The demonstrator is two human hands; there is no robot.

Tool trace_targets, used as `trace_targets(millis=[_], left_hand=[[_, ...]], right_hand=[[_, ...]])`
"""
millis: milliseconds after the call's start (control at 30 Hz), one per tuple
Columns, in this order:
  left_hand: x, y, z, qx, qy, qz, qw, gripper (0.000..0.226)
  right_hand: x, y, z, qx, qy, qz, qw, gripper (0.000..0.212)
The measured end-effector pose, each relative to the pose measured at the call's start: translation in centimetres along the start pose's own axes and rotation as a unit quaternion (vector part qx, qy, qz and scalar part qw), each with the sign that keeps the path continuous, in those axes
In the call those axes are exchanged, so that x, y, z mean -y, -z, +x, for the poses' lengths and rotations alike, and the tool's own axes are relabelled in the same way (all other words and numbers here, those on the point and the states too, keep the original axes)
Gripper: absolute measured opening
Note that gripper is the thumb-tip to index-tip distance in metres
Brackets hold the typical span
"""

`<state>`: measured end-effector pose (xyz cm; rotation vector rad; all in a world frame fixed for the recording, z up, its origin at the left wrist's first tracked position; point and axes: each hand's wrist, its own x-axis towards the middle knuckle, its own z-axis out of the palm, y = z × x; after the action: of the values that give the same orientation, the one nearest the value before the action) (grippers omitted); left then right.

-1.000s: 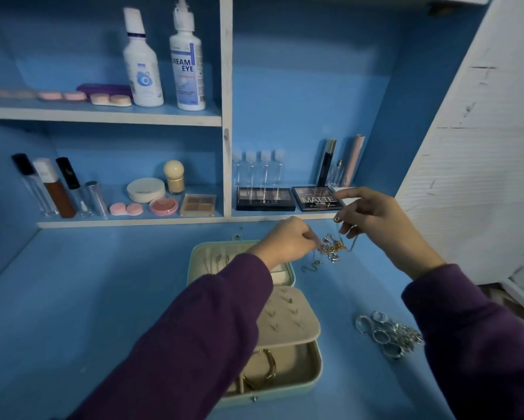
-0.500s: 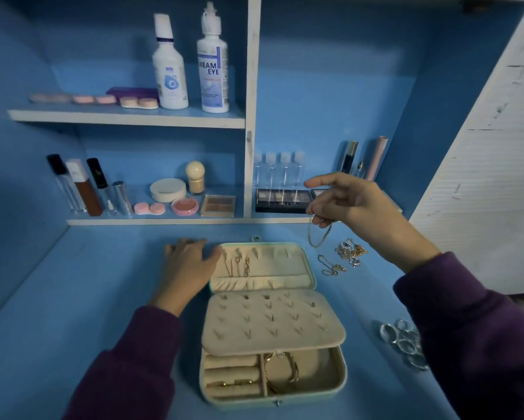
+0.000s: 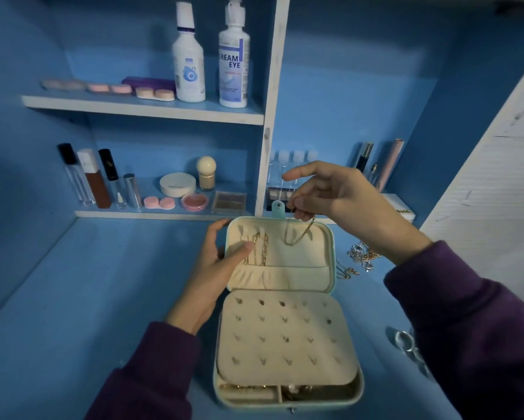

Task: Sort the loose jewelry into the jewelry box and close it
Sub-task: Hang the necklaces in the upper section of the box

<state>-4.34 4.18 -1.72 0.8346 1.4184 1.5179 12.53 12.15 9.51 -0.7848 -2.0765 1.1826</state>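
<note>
Our left hand (image 3: 215, 268) grips the left edge of the raised lid (image 3: 303, 268), with the thumb pressed on the cream lining and the fingers curled behind it. The jewelry box (image 3: 286, 403) sits open in the middle of the tabletop, close to the near edge, its earring panel (image 3: 285, 338) lying over the tray. Hung chains (image 3: 260, 247) show inside the lid. Our right hand (image 3: 342, 204) pinches a gold chain (image 3: 303, 232) that dangles in a loop before the lining, forefinger stretched out. Loose chains (image 3: 360, 256) lie just right of the box, and rings (image 3: 404, 341) near the tabletop's right edge.
</note>
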Motion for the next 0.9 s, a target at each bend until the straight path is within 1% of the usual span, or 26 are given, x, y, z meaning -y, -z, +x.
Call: trace_targets(millis=[167,300,433,567,733,900], left_hand=[[0.2,-0.5,-0.4,0.005,-0.016,-0.035,0.999,0.062],[0.2,-0.3,-0.5,0.026,-0.009,-0.05,0.998,0.073],[-0.1,-0.3,-0.5,0.045,-0.003,-0.035,0.998,0.086],[0.0,-0.2,-0.4,0.058,-0.008,-0.019,0.998,0.095],[0.3,-0.1,-0.3,0.053,-0.021,-0.018,0.998,0.097],[0.0,-0.3,-0.5,0.06,-0.028,-0.02,0.998,0.098]], right_hand=[[0.7,-0.3,0.3,0.016,0.009,-0.009,1.0,0.029],[1.0,-0.5,0.4,0.033,0.016,-0.022,0.999,0.029],[1.2,-0.4,0.4,0.043,0.022,-0.045,0.998,0.03],[0.8,-0.6,0.8,0.056,0.029,-0.123,0.99,0.033],[-0.5,-1.3,1.2,0.062,0.063,-0.205,0.975,0.037],[-2.0,-1.9,1.4,0.02,0.149,-0.277,0.949,0.042]])
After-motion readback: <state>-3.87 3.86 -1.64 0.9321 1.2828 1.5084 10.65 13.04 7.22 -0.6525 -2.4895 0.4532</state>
